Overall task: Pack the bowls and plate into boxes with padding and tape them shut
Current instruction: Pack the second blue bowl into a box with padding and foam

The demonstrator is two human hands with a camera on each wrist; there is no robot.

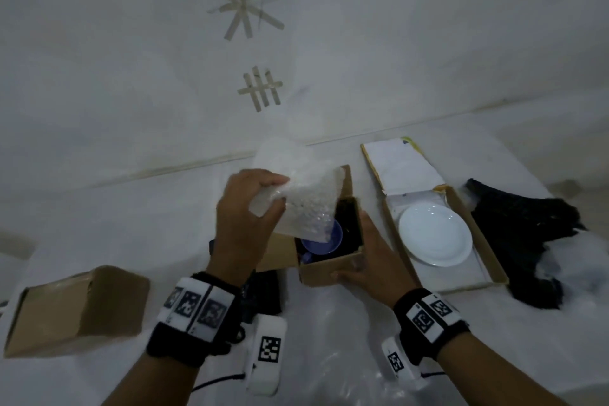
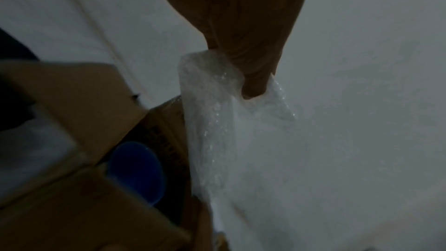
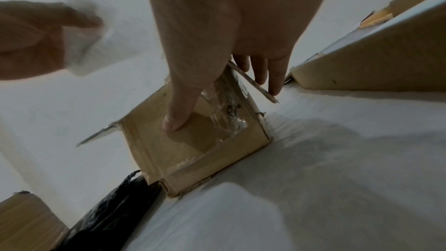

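Observation:
A small open cardboard box [image 1: 329,269] holds a blue bowl [image 1: 324,242] on dark padding. My left hand [image 1: 263,204] pinches a sheet of bubble wrap [image 1: 303,198] and holds it tilted over the box's left side, partly covering the bowl. The left wrist view shows the bubble wrap [image 2: 217,121] hanging from my fingers beside the blue bowl [image 2: 137,169]. My right hand [image 1: 365,254] grips the box's front right corner. In the right wrist view its thumb [image 3: 176,119] presses the taped front wall of the box [image 3: 193,150]. A white plate [image 1: 435,239] lies in a flat open box [image 1: 494,273] to the right.
A closed cardboard box [image 1: 79,310] lies at the front left. Black padding material [image 1: 527,234] is heaped at the far right, and more black plastic [image 3: 108,211] lies by the small box. Clear plastic sheet [image 1: 329,356] covers the near table. Tape marks are on the wall.

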